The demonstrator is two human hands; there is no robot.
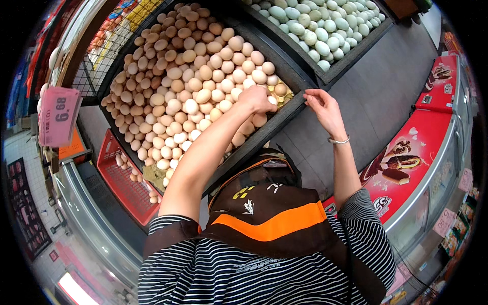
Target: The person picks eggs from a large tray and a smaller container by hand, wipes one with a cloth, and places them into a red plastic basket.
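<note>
Brown and cream eggs (190, 106) lie heaped in a black-edged display bin (251, 142). My left hand (256, 100) reaches over the bin's near right part, its fingers bent down around a pale egg (272, 100); how firmly they hold it is partly hidden. Just beyond the fingers a single brown egg (280, 90) rests on yellowish lining (286, 97) in the bin's corner. My right hand (323, 108), with a bracelet at the wrist, hovers beside that corner, its fingers loosely bent and nothing visible between them.
A second bin (331, 74) holds pale green eggs. A red plastic basket (114, 167) with some eggs stands at the left, near a pink price card (59, 116). Red-fronted freezers (408, 164) line the right side. A wire mesh (110, 45) borders the bin's far left.
</note>
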